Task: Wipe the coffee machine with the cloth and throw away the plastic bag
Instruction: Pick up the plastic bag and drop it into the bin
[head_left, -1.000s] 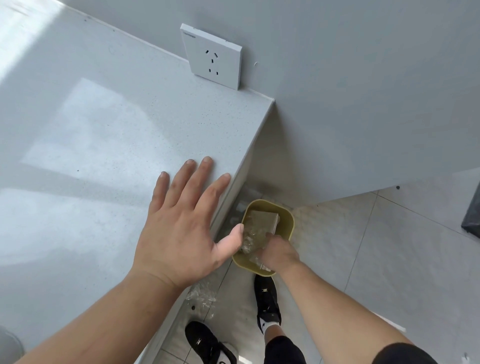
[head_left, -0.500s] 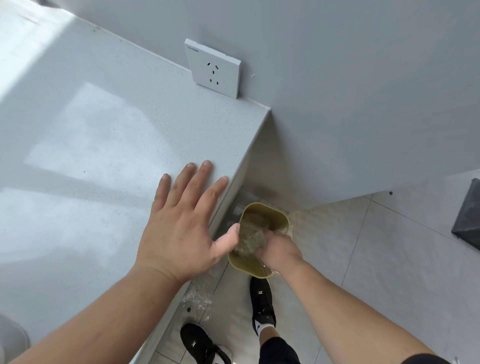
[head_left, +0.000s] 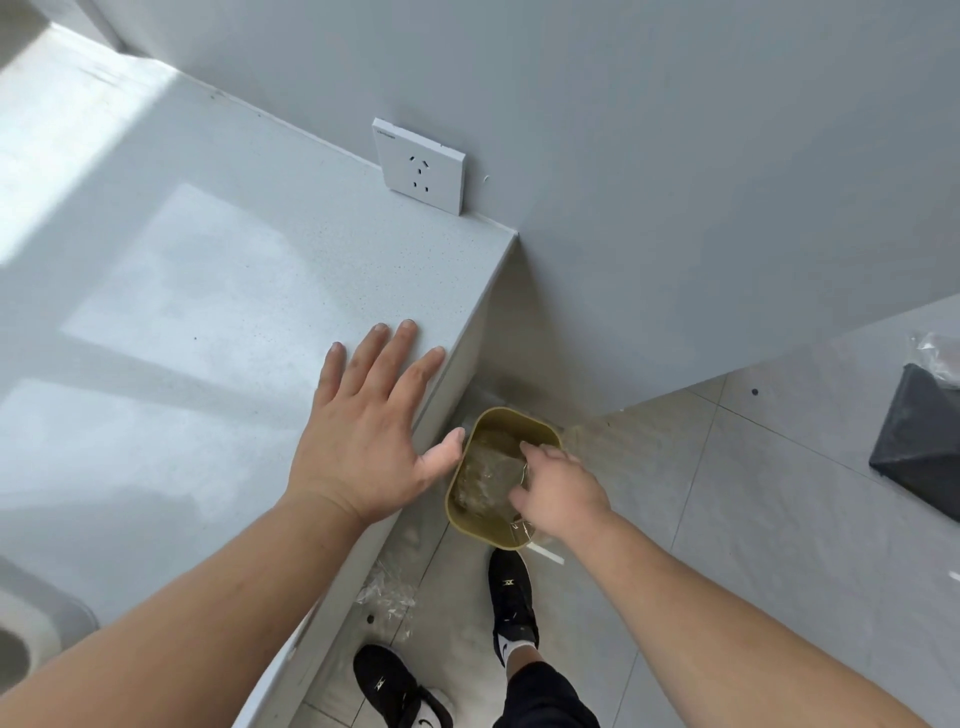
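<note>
Your white speckled surface (head_left: 208, 312) ends at a grey wall and a tiled floor (head_left: 727, 519), where one olive-yellow bin (head_left: 511, 413) stands just beside it, holding one crumpled clear plastic bag (head_left: 488, 473). Your left hand (head_left: 369, 431) lies flat and spread on the surface's edge, while your right hand (head_left: 558, 488) bends its fingers onto the bag; whether they pinch it cannot be told. Two black shoes (head_left: 511, 597) stand below, and one socket (head_left: 421, 171) is on the wall.

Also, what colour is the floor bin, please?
The bin is olive yellow, seen best in the head view.
</note>
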